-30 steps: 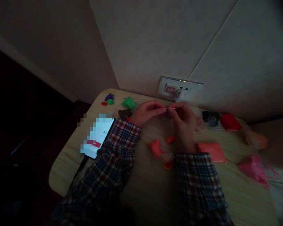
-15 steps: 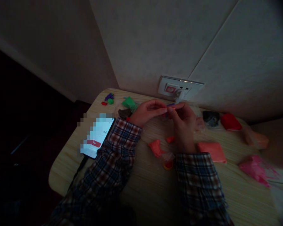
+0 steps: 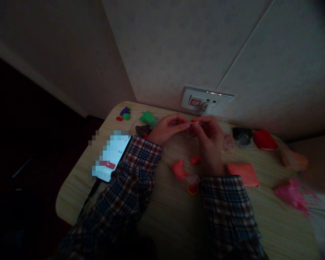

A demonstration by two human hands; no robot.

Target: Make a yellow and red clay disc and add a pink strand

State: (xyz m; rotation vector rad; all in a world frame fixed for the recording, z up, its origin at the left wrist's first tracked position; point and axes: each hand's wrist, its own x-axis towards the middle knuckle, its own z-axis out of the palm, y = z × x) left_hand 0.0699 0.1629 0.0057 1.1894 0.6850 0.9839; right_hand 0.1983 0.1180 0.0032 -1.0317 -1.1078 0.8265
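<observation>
My left hand (image 3: 171, 129) and my right hand (image 3: 210, 141) meet above the far part of the table, fingers closed in a pinch. Between their fingertips is a small, thin piece of orange-pink modelling clay (image 3: 194, 122), mostly covered by the fingers. Below them lie an opened lump of orange clay (image 3: 178, 169) and a smaller orange bit (image 3: 195, 160) beside my right wrist. A small round red piece with a yellow rim (image 3: 193, 190) sits near my right sleeve. Close to my left hand is a green clay packet (image 3: 148, 118).
A lit phone (image 3: 114, 155) with a cable lies left of my left sleeve. Tiny clay fruits, including purple grapes (image 3: 125, 111), sit at the back left corner. Black (image 3: 242, 135), red (image 3: 264, 139), orange (image 3: 243, 174) and pink (image 3: 292, 193) clay packets lie right. A wall socket (image 3: 206, 101) is behind.
Both hands stay nearly in place, with small shifts of the fingers around the clay. A purple thing visible behind the fingertips half a second ago is now hidden.
</observation>
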